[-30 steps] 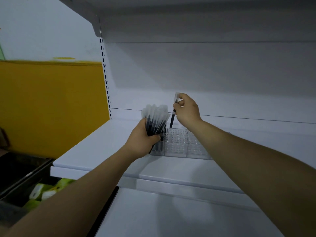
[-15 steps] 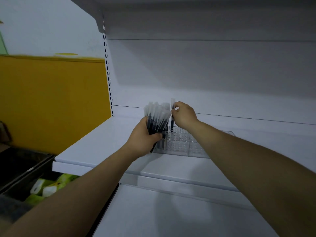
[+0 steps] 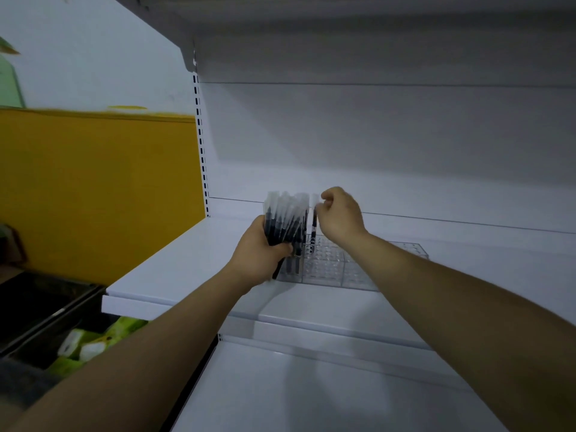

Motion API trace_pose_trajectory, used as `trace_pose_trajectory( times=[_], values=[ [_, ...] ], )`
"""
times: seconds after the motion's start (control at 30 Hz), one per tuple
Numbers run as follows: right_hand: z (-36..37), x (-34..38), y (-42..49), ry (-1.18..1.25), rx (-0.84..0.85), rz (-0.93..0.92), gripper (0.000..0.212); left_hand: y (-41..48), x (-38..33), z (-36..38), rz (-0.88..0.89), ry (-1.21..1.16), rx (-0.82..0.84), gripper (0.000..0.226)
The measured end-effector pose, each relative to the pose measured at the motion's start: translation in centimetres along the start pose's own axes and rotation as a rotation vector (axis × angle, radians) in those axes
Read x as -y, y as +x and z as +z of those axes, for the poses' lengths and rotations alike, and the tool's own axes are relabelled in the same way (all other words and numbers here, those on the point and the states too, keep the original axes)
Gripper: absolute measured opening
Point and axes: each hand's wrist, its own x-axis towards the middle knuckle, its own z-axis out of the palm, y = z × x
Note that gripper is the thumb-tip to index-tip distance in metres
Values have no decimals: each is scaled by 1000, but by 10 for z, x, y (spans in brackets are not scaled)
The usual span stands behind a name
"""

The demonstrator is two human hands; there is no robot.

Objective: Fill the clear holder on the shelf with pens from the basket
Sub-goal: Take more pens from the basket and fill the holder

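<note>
My left hand [image 3: 263, 252] grips a bundle of pens [image 3: 285, 216] above the clear holder [image 3: 343, 271] on the shelf [image 3: 174, 263]; my right hand [image 3: 339, 218] curls beside 1 pen [image 3: 314, 227] standing in it, pinching or not I cannot tell

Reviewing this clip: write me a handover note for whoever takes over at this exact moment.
Left hand: grips a bundle of pens over the left end of the clear holder on the shelf.
Right hand: fingers curled beside the top of a single pen standing in the holder; contact unclear.
Done: a few slotted pens at the left end.
Left: most slots empty; feed in the bundle.
</note>
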Motion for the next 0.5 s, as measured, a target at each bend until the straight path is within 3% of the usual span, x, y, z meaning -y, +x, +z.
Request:
trace_pose_trajectory(
  times=[0.07,0.17,0.23,0.37,0.5],
  values=[
    [-9,7,-14,113,-77,-97,17,1,-2,2,-1,-12,-6,43],
    [-20,13,-33,172,42,-155,33,1,-8,7,10,-32,-9,41],
    [-22,12,-39,195,151,-142,24,1,-12,12,29,-38,-6,39],
    [-29,11,-39,290,177,-83,6,-1,-17,17,22,-54,0,42],
    [-35,20,-36,468,136,7,11,-3,-18,14,-13,-38,-27,42]
  ],
)
